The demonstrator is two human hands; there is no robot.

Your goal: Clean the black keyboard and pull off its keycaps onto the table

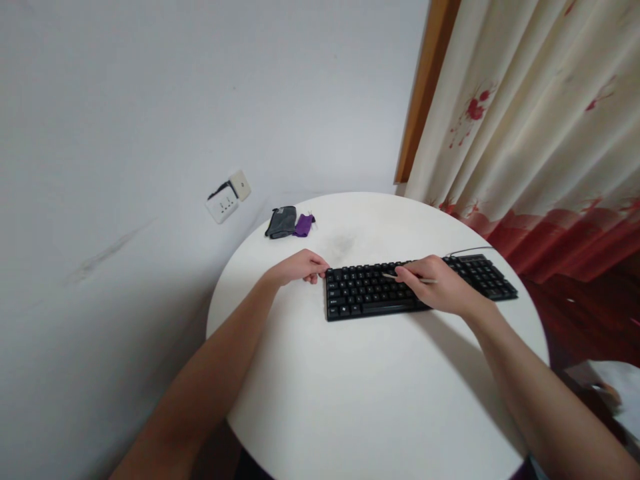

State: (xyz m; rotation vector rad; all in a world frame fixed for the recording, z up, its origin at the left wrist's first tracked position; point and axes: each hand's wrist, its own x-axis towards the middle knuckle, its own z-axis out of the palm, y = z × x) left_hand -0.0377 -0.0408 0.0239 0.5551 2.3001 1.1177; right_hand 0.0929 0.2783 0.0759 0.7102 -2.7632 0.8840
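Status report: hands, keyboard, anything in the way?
Left hand at keyboard, far left corner. Right hand gripping stick, tip at keyboard. Keyboard flat on table. Pouch and purple cloth beyond left hand, out of the way.

Black keyboard, white table, purple cloth, grey pouch, cream curtain (splashed with red).

There are two hands: one left hand and one right hand. The keyboard count is one, as are those of the thin stick and the cable. Two small items appear, one grey bundle and one purple piece. I count one tabletop, two wall plates, namely one socket plate and one smaller plate, and one curtain.
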